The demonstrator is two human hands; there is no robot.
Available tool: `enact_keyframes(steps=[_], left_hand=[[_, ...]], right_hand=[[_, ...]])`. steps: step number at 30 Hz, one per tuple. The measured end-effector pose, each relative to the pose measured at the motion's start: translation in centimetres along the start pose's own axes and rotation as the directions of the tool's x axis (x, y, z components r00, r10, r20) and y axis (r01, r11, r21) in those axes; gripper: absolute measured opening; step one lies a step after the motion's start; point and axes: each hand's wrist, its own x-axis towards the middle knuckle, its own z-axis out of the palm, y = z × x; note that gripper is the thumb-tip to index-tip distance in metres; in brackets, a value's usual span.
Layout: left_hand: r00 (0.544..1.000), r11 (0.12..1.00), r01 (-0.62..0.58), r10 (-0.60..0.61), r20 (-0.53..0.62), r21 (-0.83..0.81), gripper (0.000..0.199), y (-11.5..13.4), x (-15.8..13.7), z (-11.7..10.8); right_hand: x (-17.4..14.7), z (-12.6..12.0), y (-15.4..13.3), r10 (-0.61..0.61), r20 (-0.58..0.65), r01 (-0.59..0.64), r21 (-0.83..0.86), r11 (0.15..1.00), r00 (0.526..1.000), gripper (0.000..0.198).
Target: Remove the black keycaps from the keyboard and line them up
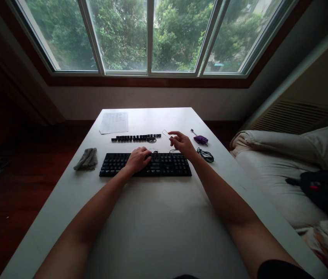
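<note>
A black keyboard (164, 166) lies across the white table in front of me. My left hand (138, 159) rests on its upper middle part, fingers bent together over the far edge, holding it. Raised just beyond the keyboard's right half, my right hand (181, 143) pinches a wire keycap puller (164, 133), whose thin loop points away to the left. A small dark piece shows by the fingertips, too small to name. Behind the keyboard stands a row of loose black keycaps (134, 138). Near my left fingertips is a small clear round item (153, 150), partly hidden.
A grey cloth (86, 159) lies left of the keyboard, and a printed sheet (114, 122) at the far left. To the right are a coiled black cable (205, 155), a purple pouch (200, 139) and a small brush (193, 132). A sofa (274, 174) stands beyond the table's right edge.
</note>
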Motion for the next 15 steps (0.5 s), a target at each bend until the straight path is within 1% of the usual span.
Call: enact_keyframes(steps=[3, 6, 8, 12, 15], left_hand=[[1.0, 1.0, 0.004, -0.004, 0.002, 0.001, 0.025, 0.01, 0.01, 0.02], [1.0, 1.0, 0.003, -0.003, 0.007, 0.001, 0.025, 0.09, 0.01, -0.06], [1.0, 1.0, 0.006, -0.006, 0.009, 0.0, 0.025, 0.15, 0.01, -0.12], [1.0, 1.0, 0.012, -0.012, 0.01, 0.0, 0.024, 0.18, 0.01, -0.16], [1.0, 1.0, 0.004, -0.004, 0.003, -0.006, 0.024, 0.15, -0.02, -0.15]], right_hand=[[-0.1, 0.11, -0.23, 0.031, -0.013, -0.03, 0.11, 0.993, 0.999, 0.037], [0.02, 0.32, -0.06, 0.02, -0.099, 0.002, 0.212, 0.977, 0.995, 0.031], [0.16, 0.46, 0.21, 0.042, -0.129, -0.006, 0.269, 0.963, 0.991, 0.03], [0.25, 0.66, 0.39, 0.143, -0.087, -0.094, 0.422, 0.902, 0.986, 0.028], [0.1, 0.78, 0.0, 0.157, -0.025, -0.123, 0.508, 0.853, 0.987, 0.03]])
